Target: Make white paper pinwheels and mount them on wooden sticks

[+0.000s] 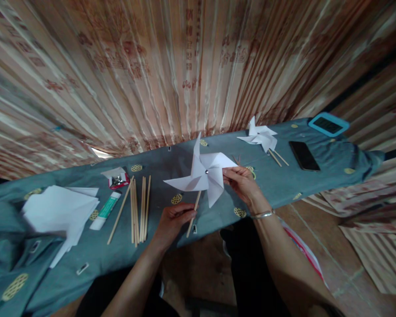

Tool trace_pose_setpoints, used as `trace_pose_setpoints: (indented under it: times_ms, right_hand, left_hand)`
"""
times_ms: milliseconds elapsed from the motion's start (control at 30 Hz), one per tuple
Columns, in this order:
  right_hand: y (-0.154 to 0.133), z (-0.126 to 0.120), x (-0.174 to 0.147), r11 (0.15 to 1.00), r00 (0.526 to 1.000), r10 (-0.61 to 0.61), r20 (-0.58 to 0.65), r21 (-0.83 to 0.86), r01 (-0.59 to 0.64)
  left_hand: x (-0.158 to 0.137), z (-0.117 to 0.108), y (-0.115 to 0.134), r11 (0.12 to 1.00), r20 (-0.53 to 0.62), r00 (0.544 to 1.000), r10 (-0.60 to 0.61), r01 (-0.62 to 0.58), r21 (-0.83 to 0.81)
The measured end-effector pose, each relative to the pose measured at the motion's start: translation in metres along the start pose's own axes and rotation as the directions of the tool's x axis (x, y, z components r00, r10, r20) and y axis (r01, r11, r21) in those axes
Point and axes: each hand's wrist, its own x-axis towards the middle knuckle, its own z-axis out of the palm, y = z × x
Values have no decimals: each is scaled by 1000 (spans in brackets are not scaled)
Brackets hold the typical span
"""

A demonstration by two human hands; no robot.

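Paper pinwheel (pixel 200 164), white, is held over the tabletop (pixel 285 187), about midway along its near edge. Pleated, patterned curtain (pixel 171 66) hangs behind the far edge. Grey-blue cloth with yellow prints covers the tabletop. White paper (pixel 59 207) lies toward the left end, sheets unevenly stacked. From where I stand, both hands are occupied. Left hand (pixel 175 220) grips the pinwheel's stick (pixel 197 200) below the blades, thumb against fingers. Right hand (pixel 246 186) pinches the blade nearest it, fingertips closed on the paper. Further pinwheels (pixel 264 137), overlapping, two sticks showing, lie by the far edge, right of middle. Loose wooden sticks (pixel 136 213) lie left of the left hand, one slanted. Blue-framed device (pixel 329 125) sits by the far right corner, display illegible from here. Dark phone (pixel 304 156) lies between it and the further pinwheels. Glue stick (pixel 106 211) rests between paper and loose sticks. Red packet (pixel 119 180) sits just beyond it. Silvery bracelet (pixel 263 215) circles the right wrist. Silvery pin head (pixel 207 171) marks the pinwheel's hub.
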Motion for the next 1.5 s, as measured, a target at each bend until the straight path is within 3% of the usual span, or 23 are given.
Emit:
trace_pose_setpoints:
  times_ms: [133, 333, 833, 967, 1100, 1233, 1500]
  right_hand:
    - [-1, 2, -3, 1000, 999, 22, 27, 22, -22]
    - [-5, 9, -12, 994, 978, 111, 174, -15, -110]
    - [6, 19, -17, 988, 959, 149, 241, 10, -156]
    - [13, 21, -20, 982, 946, 182, 269, -5, -187]
    - [30, 25, -34, 975, 956, 138, 260, -204, -85]
    - [48, 35, -52, 919, 905, 119, 408, -390, 55]
    - [58, 50, -62, 920, 930, 43, 366, -378, 106]
  left_hand:
    - [0, -1, -1, 1000, 0, 1000, 7, -7, 1]
    - [4, -2, -4, 999, -43, 999, 27, -28, -36]
    - [8, 2, -4, 995, -55, 997, 45, -49, -87]
    - [8, 5, -3, 991, -104, 993, 47, -59, -120]
    - [12, 7, -3, 973, -204, 979, 26, -72, -218]
    - [15, 8, 1, 928, -257, 966, -2, -94, -360]
    - [14, 14, 9, 897, -261, 965, 10, -124, -424]
